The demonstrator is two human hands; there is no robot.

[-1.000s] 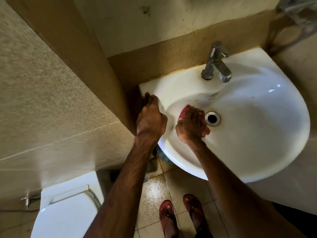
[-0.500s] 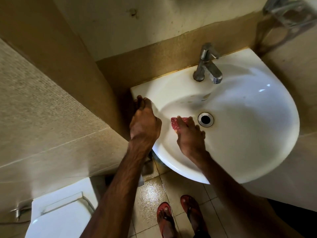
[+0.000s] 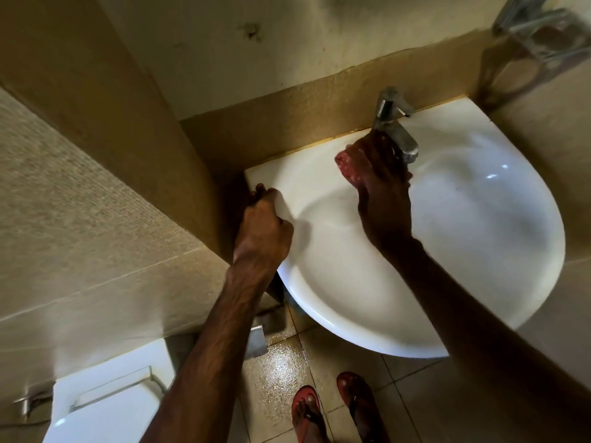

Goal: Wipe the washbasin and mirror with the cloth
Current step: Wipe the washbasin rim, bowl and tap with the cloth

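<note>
Head cam view, looking down at a white washbasin (image 3: 479, 266) fixed in a tiled corner. Right hand (image 3: 382, 193) reaches across the bowl to the back ledge and sits on top of a reddish cloth (image 3: 345, 164), which is bunched against the porcelain and pokes out on the left side of the fingers. That whole hand is smeared with motion blur, so honestly can't tell if the fingers are curled round the cloth or just laid flat pressing it down. Directly right of that grip, touching or nearly touching the fingertips, is the chrome tap (image 3: 396, 129), its spout angled over the bowl. Left hand (image 3: 262, 228) is well to the left of the cloth, clamped on the washbasin's left rim: fingers hooked over the outer edge, back of the hand up, so it's properly gripping the rim. Just beyond those knuckles is the brown tiled wall (image 3: 96, 187). Up and to the right of the cloth hand, past the tap, a metal holder (image 3: 537, 30) hangs on the wall, too blurry to say more. Below both hands, nearer the person, glossy floor (image 3: 281, 372) tiles show under the basin's front curve, with two feet in red sandals (image 3: 302, 398) on them, and a white toilet (image 3: 105, 410) sits down-left of the left forearm.
</note>
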